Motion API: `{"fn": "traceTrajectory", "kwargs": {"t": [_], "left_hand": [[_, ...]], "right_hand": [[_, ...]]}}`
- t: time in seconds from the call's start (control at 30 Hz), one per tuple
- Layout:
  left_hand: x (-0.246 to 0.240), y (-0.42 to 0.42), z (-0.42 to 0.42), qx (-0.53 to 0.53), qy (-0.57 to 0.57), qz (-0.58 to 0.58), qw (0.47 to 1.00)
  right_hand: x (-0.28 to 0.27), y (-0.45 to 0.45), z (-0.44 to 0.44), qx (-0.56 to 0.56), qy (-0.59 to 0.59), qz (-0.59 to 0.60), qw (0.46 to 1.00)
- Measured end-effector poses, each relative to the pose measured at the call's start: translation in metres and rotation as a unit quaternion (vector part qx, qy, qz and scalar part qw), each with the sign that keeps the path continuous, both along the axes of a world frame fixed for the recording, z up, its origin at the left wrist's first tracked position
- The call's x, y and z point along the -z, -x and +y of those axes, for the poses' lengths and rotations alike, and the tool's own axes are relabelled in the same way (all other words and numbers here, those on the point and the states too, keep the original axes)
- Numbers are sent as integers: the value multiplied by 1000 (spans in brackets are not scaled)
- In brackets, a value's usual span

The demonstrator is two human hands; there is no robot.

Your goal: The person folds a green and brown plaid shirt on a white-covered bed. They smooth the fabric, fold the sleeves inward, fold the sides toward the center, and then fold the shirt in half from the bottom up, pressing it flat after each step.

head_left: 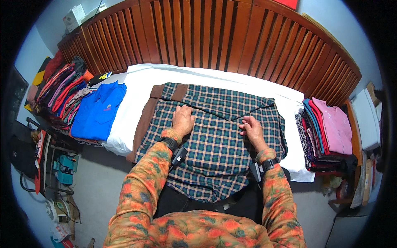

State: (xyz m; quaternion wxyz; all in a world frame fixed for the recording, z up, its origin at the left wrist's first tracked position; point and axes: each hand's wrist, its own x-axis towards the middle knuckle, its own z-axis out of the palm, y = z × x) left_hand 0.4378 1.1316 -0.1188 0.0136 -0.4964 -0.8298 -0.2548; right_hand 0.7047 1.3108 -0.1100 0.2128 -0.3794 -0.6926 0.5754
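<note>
A green, navy and cream plaid garment with brown trim (pixel 217 139) lies spread over a white sheet, one part of it folded across the top and its near edge hanging toward my lap. Resting on its left part is my left hand (pixel 183 119), fingers bent; whether it pinches any cloth is hard to see. My right hand (pixel 252 130) is over the right part, just below the folded section, with fingers loosely curled and apart and nothing held. Both wrists carry black straps with small devices.
Left of the sheet (pixel 119 136) lie a folded blue collared shirt (pixel 96 114) and a tall stack of folded clothes (pixel 62 93). On the right stands another stack, topped by a pink garment (pixel 335 127). A slatted wooden backrest (pixel 198 34) runs along the far side.
</note>
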Motion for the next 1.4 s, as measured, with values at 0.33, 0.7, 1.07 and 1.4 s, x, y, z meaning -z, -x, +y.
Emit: {"fn": "traceTrajectory", "kwargs": {"t": [0.33,0.7,1.07,1.4], "left_hand": [[5,12,-5,18,-11,47,999],[26,11,-5,-10,33,108,994],[18,13,-1,-14,36,119,992],[27,21,0,-19,-41,228,973]], "right_hand": [[18,12,-1,-46,-410,-104,905],[14,14,-3,-90,-444,-133,881],[9,22,-5,-108,-488,-172,849],[15,23,-3,-102,-503,-142,847]]}}
